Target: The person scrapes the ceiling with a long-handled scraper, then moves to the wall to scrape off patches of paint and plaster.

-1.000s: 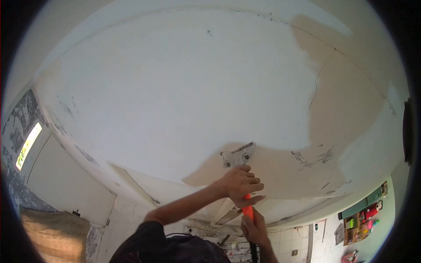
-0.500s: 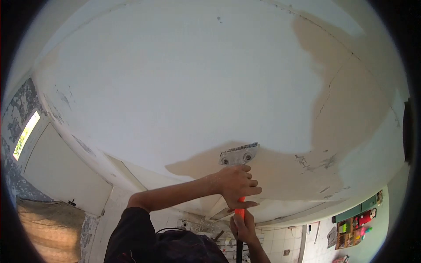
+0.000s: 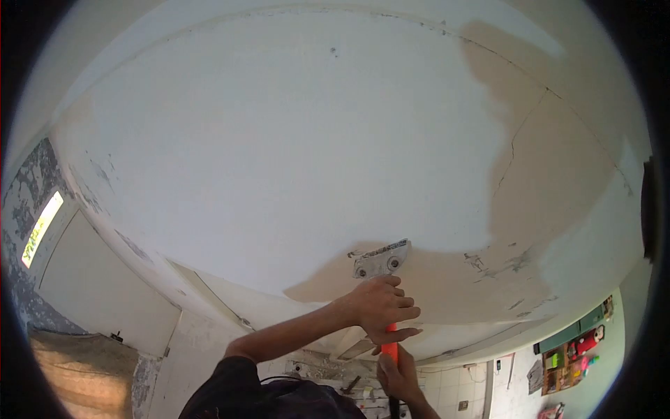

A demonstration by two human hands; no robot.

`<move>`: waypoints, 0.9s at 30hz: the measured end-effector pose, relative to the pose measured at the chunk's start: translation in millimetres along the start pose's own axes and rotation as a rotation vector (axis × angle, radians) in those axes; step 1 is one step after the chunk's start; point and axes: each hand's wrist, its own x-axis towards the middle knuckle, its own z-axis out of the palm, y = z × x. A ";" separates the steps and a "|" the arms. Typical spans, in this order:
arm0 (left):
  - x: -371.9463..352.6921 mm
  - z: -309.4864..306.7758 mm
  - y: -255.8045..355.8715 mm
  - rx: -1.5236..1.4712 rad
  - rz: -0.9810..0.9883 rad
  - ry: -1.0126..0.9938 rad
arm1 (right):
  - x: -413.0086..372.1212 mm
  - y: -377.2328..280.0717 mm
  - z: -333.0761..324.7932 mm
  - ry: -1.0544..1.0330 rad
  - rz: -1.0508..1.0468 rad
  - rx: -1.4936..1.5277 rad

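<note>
A long-handled scraper (image 3: 377, 263) with a wide blade, two bolts on its head and an orange grip (image 3: 390, 350) is raised against the pale surface (image 3: 300, 153) overhead. My left hand (image 3: 380, 307) wraps round the shaft just below the blade head, its arm reaching in from the left in a dark sleeve. Lower down, my right hand (image 3: 400, 378) closes round the handle at the bottom of the orange part. The blade edge overlaps the surface, beside the scraper's shadow (image 3: 321, 279). Dark material coats the blade's edge.
A thin crack (image 3: 514, 140) and dark scraped marks (image 3: 499, 262) show on the surface to the right. At left are a door (image 3: 105, 279) and a brown curtain (image 3: 84, 373). A shelf of colourful items (image 3: 565, 359) stands at lower right.
The whole view has shifted slightly, and the scraper and both hands sit a little lower in it. My left forearm has moved right. Both hands keep their hold.
</note>
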 end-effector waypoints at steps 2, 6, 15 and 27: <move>-3.8 0.1 -5.3 0.035 0.060 -0.101 | 9.8 16.3 10.9 0.014 -0.099 0.003; -3.1 -12.1 -13.8 0.087 0.107 -0.371 | 26.1 42.4 21.4 -0.062 -0.135 0.192; 0.1 5.0 -6.7 0.082 0.149 -0.017 | 7.6 10.0 1.1 0.083 -0.065 -0.073; -1.0 -6.4 -12.8 0.044 0.155 -0.244 | 23.1 41.1 8.4 0.031 -0.101 -0.024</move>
